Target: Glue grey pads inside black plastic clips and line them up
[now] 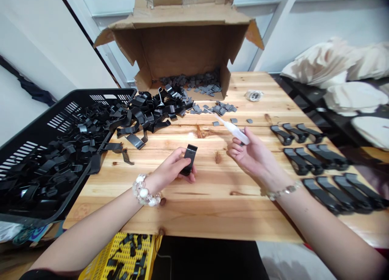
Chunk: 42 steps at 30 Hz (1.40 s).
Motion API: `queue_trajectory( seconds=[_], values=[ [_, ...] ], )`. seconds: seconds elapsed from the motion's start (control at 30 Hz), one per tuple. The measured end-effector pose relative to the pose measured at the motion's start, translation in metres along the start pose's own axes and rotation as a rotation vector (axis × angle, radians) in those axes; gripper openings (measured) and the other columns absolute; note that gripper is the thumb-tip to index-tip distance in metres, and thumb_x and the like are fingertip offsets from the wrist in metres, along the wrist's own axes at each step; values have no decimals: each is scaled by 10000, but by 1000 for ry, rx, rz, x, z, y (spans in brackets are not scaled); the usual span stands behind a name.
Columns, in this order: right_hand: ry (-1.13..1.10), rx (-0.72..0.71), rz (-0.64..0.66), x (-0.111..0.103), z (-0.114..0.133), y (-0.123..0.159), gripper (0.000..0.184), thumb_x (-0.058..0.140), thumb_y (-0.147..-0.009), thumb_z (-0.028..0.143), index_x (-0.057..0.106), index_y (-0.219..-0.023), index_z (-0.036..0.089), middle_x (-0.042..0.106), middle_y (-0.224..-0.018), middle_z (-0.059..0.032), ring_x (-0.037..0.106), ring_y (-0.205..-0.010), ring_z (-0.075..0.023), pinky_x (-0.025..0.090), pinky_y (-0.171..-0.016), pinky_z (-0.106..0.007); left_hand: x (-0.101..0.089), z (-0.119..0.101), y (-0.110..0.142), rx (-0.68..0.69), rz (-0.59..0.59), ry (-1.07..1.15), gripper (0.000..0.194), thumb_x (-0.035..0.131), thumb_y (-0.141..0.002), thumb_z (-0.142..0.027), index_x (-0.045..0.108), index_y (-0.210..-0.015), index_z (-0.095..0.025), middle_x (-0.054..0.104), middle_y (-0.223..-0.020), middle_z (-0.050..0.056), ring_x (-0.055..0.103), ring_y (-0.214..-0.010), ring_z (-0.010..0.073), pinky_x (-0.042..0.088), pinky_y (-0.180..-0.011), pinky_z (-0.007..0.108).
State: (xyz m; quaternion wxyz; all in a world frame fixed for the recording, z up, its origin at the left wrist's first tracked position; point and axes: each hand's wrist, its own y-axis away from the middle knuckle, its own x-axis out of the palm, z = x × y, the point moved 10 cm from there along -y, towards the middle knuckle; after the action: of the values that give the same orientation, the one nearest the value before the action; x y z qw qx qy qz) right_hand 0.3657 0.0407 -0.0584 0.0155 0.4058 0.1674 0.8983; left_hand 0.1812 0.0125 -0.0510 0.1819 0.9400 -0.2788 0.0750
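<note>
Head view: from my remote seat I see a pale wooden worktop (212, 215) with a cardboard box (185, 16) lying at its far edge, mouth towards the wearer. I place everything by that box.

On the near side of the box, well apart from it, the left hand (180, 166) has its grip clamped on one black piece (189, 155), thumb on the upper face and fingers beneath. I judge this piece light and stiff, perhaps a little springy, and its glossy finish may slip under a dry thumb. I would hold it by the long edges, leaving the flat face free.

Also on the near side of the box, further right, the right hand (251, 152) has its grip closed round the back part of a slim white bottle (235, 131). Its thin nozzle slants towards the box; I cannot tell whether the tip touches anything. The bottle looks light, with walls that probably give under pressure, so I would take it by the barrel and spare the nozzle, which looks easiest to bend.

Just before the mouth of the box lie small grey pads (223, 108), thin and likely soft, best lifted by an edge; more fill its floor. To the near left of the box, a tangled black heap (152, 110) spills beside a black crate (42, 131). To the near right, similar black pieces (324, 155) lie in rows.
</note>
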Motion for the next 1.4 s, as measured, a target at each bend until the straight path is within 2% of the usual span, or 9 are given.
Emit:
queue_trajectory(
  seconds=[0.13, 0.27, 0.37, 0.47, 0.57, 0.73, 0.97, 1.23, 1.4],
  values=[
    [68, -109, 48, 11, 9, 5, 212, 702, -758, 256, 499, -809, 226, 532, -711, 56, 408, -498, -54, 386, -467, -203, -1, 0, -1, 11, -4, -4, 199, 546, -860, -312, 416, -938, -183, 655, -757, 23, 647, -596, 154, 546, -603, 319],
    [22, -75, 34, 10, 3, 6, 235, 731, -678, 111, 524, -746, 198, 608, -814, 24, 579, -688, -85, 468, -535, -204, -3, -1, -1, 18, -15, 7, 228, 564, -845, -322, 412, -943, -183, 653, -743, 19, 646, -590, 152, 537, -595, 304],
    [49, -71, 20, 7, 0, 4, 240, 748, -636, 71, 572, -750, 187, 638, -848, 0, 616, -792, -113, 526, -621, -217, -5, -2, -1, 23, -23, 0, 249, 567, -842, -332, 411, -963, -180, 651, -735, 16, 648, -582, 154, 530, -598, 299],
    [83, -95, 63, 11, -1, 3, 194, 753, -675, 134, 602, -784, 192, 631, -821, 11, 596, -744, -102, 538, -641, -231, -6, -5, -1, 37, -32, 0, 265, 578, -837, -336, 411, -968, -177, 651, -737, 19, 649, -585, 157, 526, -612, 303],
    [99, -138, 114, 16, 1, 3, 150, 728, -742, 225, 596, -812, 211, 603, -791, 40, 557, -676, -77, 504, -596, -215, -8, -7, -1, 54, -45, 21, 280, 591, -831, -336, 411, -975, -177, 651, -733, 21, 641, -591, 155, 528, -618, 314],
    [183, -178, 94, 11, 5, 3, 186, 718, -756, 336, 589, -853, 243, 587, -773, 54, 527, -645, -81, 450, -536, -213, -11, -10, 0, 76, -76, 40, 273, 592, -829, -310, 420, -994, -178, 649, -738, 22, 627, -604, 152, 536, -613, 327],
    [214, -220, 171, 21, 11, 10, 120, 690, -774, 221, 583, -828, 223, 529, -729, 56, 471, -601, -67, 424, -545, -203, -12, -12, 1, 94, -90, 41, 265, 593, -822, -301, 422, -985, -182, 647, -732, 13, 628, -597, 155, 536, -604, 328],
    [157, -258, 125, 17, 13, 9, 194, 689, -796, 362, 554, -884, 255, 481, -719, 58, 433, -555, -63, 402, -500, -185, -11, -14, 1, 99, -98, 37, 240, 580, -827, -272, 416, -975, -177, 641, -728, 18, 627, -586, 158, 538, -589, 329],
    [171, -232, 114, 18, 12, 12, 185, 675, -814, 336, 522, -866, 245, 403, -665, 59, 353, -521, -57, 332, -455, -165, -11, -12, 0, 90, -97, 22, 220, 562, -842, -263, 412, -977, -175, 640, -730, 18, 627, -584, 152, 537, -587, 320]
  ],
)
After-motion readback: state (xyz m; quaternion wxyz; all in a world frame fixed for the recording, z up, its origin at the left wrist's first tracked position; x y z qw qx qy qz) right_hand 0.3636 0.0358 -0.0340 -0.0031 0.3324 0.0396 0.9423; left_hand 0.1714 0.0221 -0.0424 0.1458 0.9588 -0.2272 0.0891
